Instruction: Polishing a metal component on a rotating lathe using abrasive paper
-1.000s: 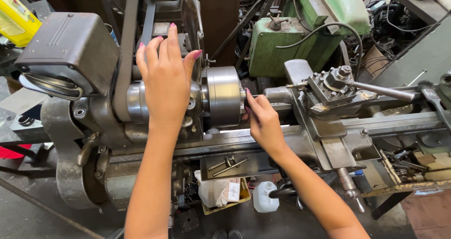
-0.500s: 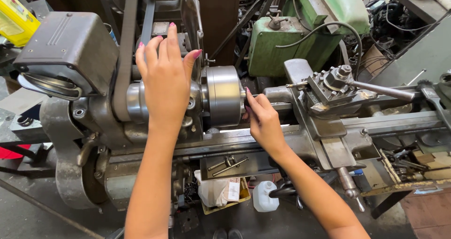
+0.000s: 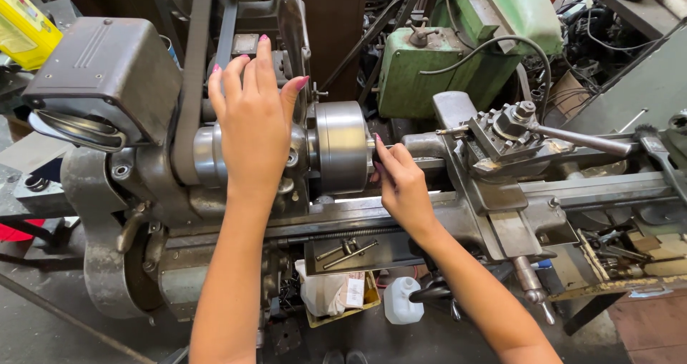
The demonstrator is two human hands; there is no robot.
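At the far left we see a grey motor housing (image 3: pixel 100 78) and a flat drive belt (image 3: pixel 193 85) running down beside it to the lathe's pulley (image 3: pixel 207 153). Our left hand (image 3: pixel 254 124) lies flat on top of that pulley and headstock spindle, fingers stretched out and together, pressing on it rather than closing round anything. Just to its right stands the round steel chuck (image 3: pixel 342 146), upright on the spindle. Our right hand (image 3: pixel 404 185) is at the chuck's face, fingertips (image 3: pixel 379 153) pinched at its centre; whether they grip something small there we cannot tell, as the hand hides it. Further right sits the tool post (image 3: pixel 512 128) with its long handle (image 3: pixel 583 141) on the carriage, and behind it a green machine (image 3: pixel 422 71).
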